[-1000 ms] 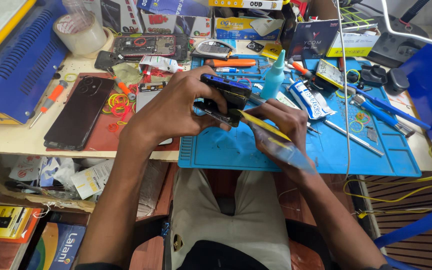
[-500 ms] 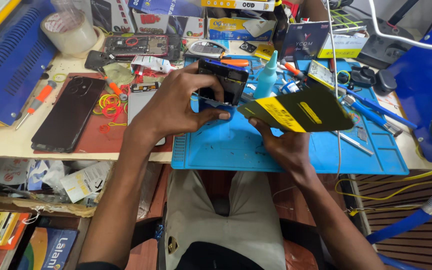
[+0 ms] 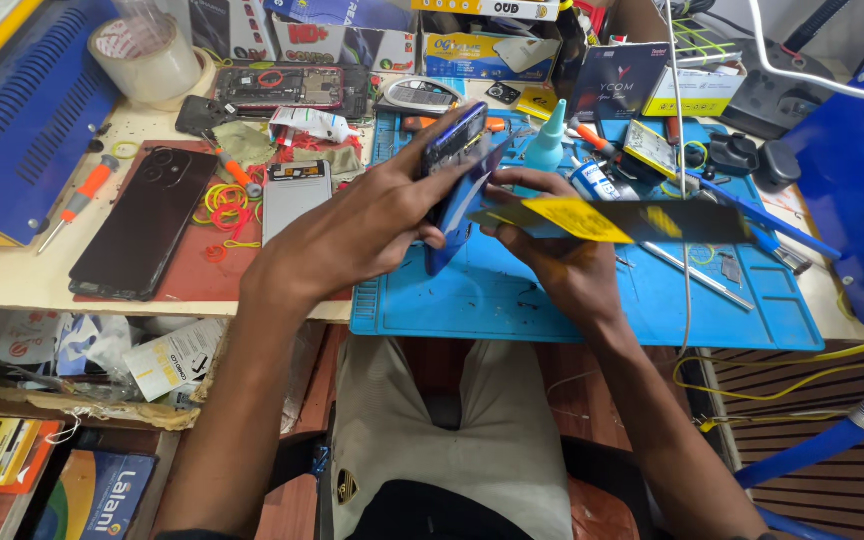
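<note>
Left hand (image 3: 352, 235) grips a dark blue opened smartphone body (image 3: 455, 165), held on edge above the blue silicone work mat (image 3: 572, 300); fingers clenched round its sides, thumb over the top edge. Right hand (image 3: 562, 255) sits just beside it, fingers closed on a flat black battery with a yellow label (image 3: 612, 220), lying roughly level and sticking out to the right over the mat; its near end meets the phone body, can't tell if attached.

Mat lies on a cluttered table (image 3: 12, 280). Left of it: a dark red pad carrying a black smartphone lying back-up (image 3: 147, 220), a grey phone screen panel (image 3: 293, 197), loose coloured rubber bands (image 3: 220, 205). Orange-handled screwdriver (image 3: 77, 200) near a blue metal machine housing (image 3: 22, 110) at far left. Roll of clear tape (image 3: 147, 60) at top left. Another opened phone with red internals (image 3: 287, 88) behind the pad. Teal squeeze bottle with pointed nozzle (image 3: 549, 140) stands on the mat behind the hands. Metal tweezers (image 3: 687, 268) on the mat to the right. Boxes along the back edge.
</note>
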